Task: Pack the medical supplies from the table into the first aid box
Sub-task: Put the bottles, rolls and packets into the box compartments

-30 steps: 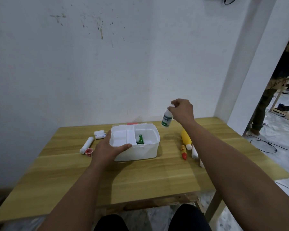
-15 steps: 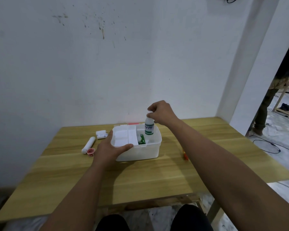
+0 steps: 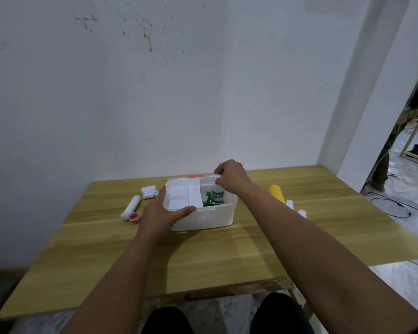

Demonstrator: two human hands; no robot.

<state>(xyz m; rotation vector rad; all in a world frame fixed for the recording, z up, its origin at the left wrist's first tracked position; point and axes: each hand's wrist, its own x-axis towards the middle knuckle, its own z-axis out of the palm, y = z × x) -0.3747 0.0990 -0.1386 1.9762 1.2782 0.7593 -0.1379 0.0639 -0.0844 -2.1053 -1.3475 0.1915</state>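
Head view: left hand (image 3: 161, 216) clamped on first aid box (image 3: 204, 216) near-left corner, likely to steady it on table (image 3: 227, 256). Right hand (image 3: 231, 178) pinching cap of white bottle (image 3: 218, 195), upright inside box's right compartment, beside green pack (image 3: 208, 198). Yellow bottle (image 3: 276, 193), bandage roll (image 3: 130, 207) unpacked.

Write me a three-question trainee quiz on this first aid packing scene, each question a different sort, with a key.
1. True or false: the white bottle with a green label stands inside the white plastic first aid box.
2. Which hand grips the box's near-left corner? A) left hand B) right hand
3. Fill in: the small red-and-white tape roll lies on the wooden table to the ____ of the box.

Key: 1 true; 2 A; 3 left.
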